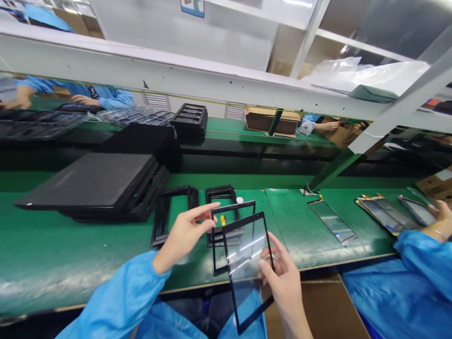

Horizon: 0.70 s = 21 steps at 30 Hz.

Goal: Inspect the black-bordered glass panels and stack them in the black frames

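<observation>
My left hand (183, 233) pinches the top left corner of a thin black rectangular frame (216, 235) with a small yellow tab, held upright above the green bench. My right hand (282, 275) grips the right edge of a black-bordered glass touch panel (247, 263), tilted in front of that frame and overlapping it. Both sleeves are blue. Under my hands lie two low stacks of black frames (173, 207) on the green mat.
A stack of black trays (95, 186) sits at the left. A single glass panel (334, 221) lies to the right, and beyond it a co-worker's hand (443, 219) rests by a pile of panels (388, 214). Other workers sit across the far bench. A cardboard box (325, 306) stands below.
</observation>
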Motion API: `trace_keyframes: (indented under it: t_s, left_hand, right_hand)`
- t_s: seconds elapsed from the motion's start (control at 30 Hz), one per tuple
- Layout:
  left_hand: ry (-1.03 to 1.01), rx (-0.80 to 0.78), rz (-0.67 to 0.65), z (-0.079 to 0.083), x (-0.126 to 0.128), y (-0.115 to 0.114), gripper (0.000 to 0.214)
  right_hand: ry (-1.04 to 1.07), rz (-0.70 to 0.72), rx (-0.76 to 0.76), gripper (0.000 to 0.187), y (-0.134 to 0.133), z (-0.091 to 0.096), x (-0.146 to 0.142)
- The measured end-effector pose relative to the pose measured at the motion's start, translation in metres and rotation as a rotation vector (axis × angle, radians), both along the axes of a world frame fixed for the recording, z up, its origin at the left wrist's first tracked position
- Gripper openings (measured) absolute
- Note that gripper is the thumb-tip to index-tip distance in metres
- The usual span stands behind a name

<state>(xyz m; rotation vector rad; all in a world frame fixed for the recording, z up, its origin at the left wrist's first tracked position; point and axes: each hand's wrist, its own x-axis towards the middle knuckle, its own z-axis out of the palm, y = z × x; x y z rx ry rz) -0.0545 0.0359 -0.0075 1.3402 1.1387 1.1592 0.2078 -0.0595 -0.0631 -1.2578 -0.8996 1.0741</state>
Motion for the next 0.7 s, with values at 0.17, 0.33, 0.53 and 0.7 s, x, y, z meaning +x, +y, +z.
trace_keyframes:
  t_s: [0.17,0.33,0.53,0.7]
  left_hand:
    - [-0.041,0.051,0.059,-0.001,-0.003,-0.022,0.037]
    - [-0.012,0.121,0.079,0.002,-0.004,-0.029,0.032]
    - [-0.059,0.142,0.04,0.0,-0.004,-0.036,0.035]
    - [-0.246,-0.073,-0.035,-0.001,-0.002,-0.04,0.039]
  right_hand:
    - [0.054,0.039,-0.023,0.067,-0.004,0.002,-0.012]
    - [0.047,0.067,-0.054,0.07,-0.007,0.002,-0.012]
    - [-0.009,-0.041,-0.049,0.072,-0.016,0.011,-0.027]
    - [-0.043,-0.111,-0.02,0.072,-0.022,0.013,-0.043]
